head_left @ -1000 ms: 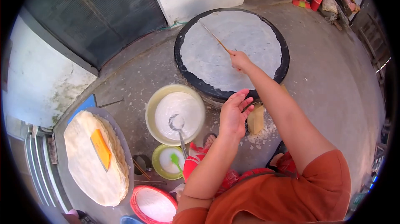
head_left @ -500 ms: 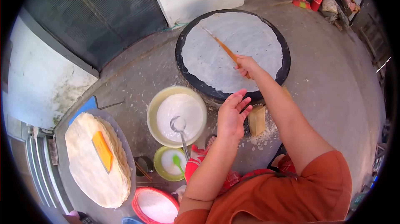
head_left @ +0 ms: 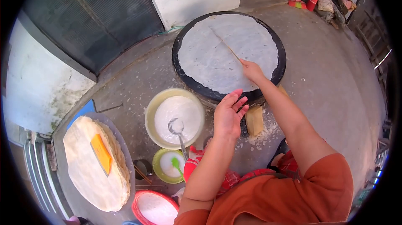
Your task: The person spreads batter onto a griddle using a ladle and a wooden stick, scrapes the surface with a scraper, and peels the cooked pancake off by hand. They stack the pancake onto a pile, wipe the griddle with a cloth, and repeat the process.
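Observation:
My right hand (head_left: 252, 72) is closed around the handle end of a thin wooden batter spreader (head_left: 228, 48). Its blade lies across a broad, pale sheet of batter (head_left: 197, 53) covering most of a round black griddle (head_left: 179, 69). In the air near the griddle's front edge is my left hand (head_left: 228, 116), empty, with fingers apart and slightly curled. Below and left of it stands a cream-coloured tub of white batter (head_left: 149, 120), with a metal ladle (head_left: 181, 141) resting in it.
At the left, a stack of large thin pancakes (head_left: 86, 170) carries an orange-and-grey scraper (head_left: 101, 154). A green bowl (head_left: 157, 170) with a green spatula (head_left: 176, 164) and a red basin (head_left: 136, 206) stand nearby. A wooden block (head_left: 254, 121) sits against the griddle's base.
The spreader has turned from showing its flat orange-brown face to nearly edge-on. My right hand has shifted slightly downward with it. The view has moved a little; my left hand stays raised.

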Available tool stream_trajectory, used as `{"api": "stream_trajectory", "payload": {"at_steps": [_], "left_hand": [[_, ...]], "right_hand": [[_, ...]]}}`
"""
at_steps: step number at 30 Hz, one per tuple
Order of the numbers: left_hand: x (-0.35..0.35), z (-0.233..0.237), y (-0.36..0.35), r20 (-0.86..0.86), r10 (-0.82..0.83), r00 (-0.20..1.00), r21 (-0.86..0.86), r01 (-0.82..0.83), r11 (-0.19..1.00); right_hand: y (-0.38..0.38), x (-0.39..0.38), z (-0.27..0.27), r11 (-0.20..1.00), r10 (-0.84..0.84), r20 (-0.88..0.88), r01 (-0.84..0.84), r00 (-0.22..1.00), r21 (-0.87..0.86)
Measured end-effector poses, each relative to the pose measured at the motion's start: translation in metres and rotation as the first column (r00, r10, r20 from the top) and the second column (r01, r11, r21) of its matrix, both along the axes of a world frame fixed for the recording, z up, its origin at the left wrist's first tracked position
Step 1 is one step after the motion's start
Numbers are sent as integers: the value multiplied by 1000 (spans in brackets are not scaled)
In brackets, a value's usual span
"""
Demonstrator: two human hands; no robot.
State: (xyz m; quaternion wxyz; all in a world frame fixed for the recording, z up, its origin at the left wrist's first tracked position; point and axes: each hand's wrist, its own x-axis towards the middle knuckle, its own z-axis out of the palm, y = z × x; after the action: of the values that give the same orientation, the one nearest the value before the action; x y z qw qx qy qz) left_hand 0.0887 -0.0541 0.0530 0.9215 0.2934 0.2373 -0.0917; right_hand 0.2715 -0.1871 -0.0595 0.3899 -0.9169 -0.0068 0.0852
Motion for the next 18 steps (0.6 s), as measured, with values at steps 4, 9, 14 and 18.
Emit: {"api": "stream_trajectory", "payload": {"at_steps": [4, 9, 14, 18], "left_hand": [[-1, -1, -2, 2, -15, 1000, 2, 15, 1000], [1, 0, -1, 19, 11, 1000, -3, -11, 1000], [3, -2, 2, 19, 18, 1000, -14, -18, 1000], [2, -2, 2, 11, 22, 1000, 5, -22, 1000]], "right_hand": [[33, 13, -8, 854, 260, 226, -114, 939, -507], [64, -3, 3, 922, 135, 119, -80, 984, -380], [15, -27, -3, 975, 155, 4, -153, 988, 162], [-33, -36, 1, 616, 52, -500, 366, 865, 698]]}}
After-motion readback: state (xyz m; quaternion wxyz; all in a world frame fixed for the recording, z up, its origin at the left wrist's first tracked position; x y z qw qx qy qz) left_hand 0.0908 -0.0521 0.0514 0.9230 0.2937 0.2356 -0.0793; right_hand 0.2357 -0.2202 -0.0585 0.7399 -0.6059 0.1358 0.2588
